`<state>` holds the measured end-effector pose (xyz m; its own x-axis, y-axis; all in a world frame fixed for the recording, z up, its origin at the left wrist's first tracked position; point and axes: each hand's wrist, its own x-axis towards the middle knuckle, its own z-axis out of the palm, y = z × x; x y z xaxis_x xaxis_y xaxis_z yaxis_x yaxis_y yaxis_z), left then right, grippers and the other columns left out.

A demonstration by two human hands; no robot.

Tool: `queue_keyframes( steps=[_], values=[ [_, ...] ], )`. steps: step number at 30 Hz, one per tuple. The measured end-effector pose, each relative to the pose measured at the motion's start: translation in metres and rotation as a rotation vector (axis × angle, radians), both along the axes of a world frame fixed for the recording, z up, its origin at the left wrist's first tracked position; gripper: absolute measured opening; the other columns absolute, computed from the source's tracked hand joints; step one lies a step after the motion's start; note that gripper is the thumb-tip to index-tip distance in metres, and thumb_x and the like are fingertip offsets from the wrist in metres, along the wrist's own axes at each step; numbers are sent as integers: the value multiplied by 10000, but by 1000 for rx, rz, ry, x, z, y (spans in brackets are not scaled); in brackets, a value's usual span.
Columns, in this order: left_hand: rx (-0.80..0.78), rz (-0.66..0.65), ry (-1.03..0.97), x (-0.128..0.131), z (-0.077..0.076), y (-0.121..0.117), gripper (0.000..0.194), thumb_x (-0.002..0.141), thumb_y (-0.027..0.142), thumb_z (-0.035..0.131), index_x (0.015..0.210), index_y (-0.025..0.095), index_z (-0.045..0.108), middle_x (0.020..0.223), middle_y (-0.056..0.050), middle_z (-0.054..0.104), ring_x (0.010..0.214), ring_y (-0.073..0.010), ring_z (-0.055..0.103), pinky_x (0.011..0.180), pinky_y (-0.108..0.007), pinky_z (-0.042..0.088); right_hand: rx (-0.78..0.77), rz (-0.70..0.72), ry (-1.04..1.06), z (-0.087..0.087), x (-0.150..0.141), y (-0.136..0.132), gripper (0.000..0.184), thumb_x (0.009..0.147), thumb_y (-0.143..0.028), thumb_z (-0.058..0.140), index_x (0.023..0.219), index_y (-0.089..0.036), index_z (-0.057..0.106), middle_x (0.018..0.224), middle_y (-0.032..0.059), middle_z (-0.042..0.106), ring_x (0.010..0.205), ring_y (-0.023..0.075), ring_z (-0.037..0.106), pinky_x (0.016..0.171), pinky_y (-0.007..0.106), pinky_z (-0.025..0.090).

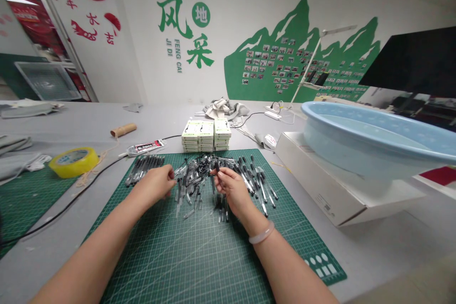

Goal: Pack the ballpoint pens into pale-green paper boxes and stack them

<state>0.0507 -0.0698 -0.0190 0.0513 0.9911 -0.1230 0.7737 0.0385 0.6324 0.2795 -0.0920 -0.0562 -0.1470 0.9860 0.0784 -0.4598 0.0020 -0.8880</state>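
My right hand (233,190) pinches a pen (217,167) by thumb and fingertips, its black end pointing up. My left hand (160,184) is closed, fingertips pressed together at the left side of a loose pile of pen parts (194,175). Whatever it may hold is too small to make out. The pile has clear barrels and black caps, and lies on a green cutting mat (192,256). To its right, black-tipped pens (261,183) lie scattered. A row of pens (144,168) lies side by side beyond my left forearm.
Stacked small white boxes (199,135) stand behind the pile. Yellow tape (74,162), a wooden tube (123,129) and a black cable (89,185) lie left. At right, a blue basin (356,147) rests on a white carton (320,190). Crumpled cloth (224,108) lies behind.
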Motion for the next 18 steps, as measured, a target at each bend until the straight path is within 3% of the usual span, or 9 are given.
queue_keyframes(
  steps=[2, 5, 7, 11, 18],
  values=[
    [53, -87, 43, 0, 5, 0, 56, 622, 262, 613, 657, 219, 604, 556, 0, 647, 448, -154, 555, 454, -219, 342, -7, -11, 2, 1, 1, 1, 237, 740, -347, 656, 874, -153, 680, 670, 4, 559, 525, 75, 420, 492, 201, 321],
    [-68, -205, 115, -5, 3, -2, 41, 609, 261, 613, 601, 230, 638, 539, 10, 638, 469, -159, 556, 470, -223, 323, -17, -24, 11, 1, 2, 2, 242, 731, -347, 663, 868, -148, 677, 649, -2, 559, 515, 74, 423, 490, 201, 324],
    [-25, -139, 221, -12, -1, 1, 57, 611, 260, 609, 594, 230, 654, 564, -18, 653, 538, -187, 585, 495, -232, 325, -29, -44, 23, 1, 2, 3, 241, 724, -345, 669, 860, -145, 674, 646, -1, 565, 507, 73, 424, 480, 200, 314],
    [236, 67, 391, -31, -1, 25, 137, 649, 249, 582, 717, 225, 698, 805, -94, 716, 777, -261, 624, 595, -266, 370, -25, -61, 42, 0, 3, 5, 227, 731, -333, 666, 858, -145, 677, 651, 3, 572, 503, 71, 423, 478, 200, 310],
    [246, -21, 549, -48, 13, 88, 167, 655, 226, 580, 738, 217, 724, 847, -95, 727, 851, -270, 632, 698, -281, 419, -21, -69, 39, -2, 7, 8, 219, 736, -318, 667, 863, -142, 682, 647, 2, 563, 523, 74, 441, 482, 192, 319]
  ],
)
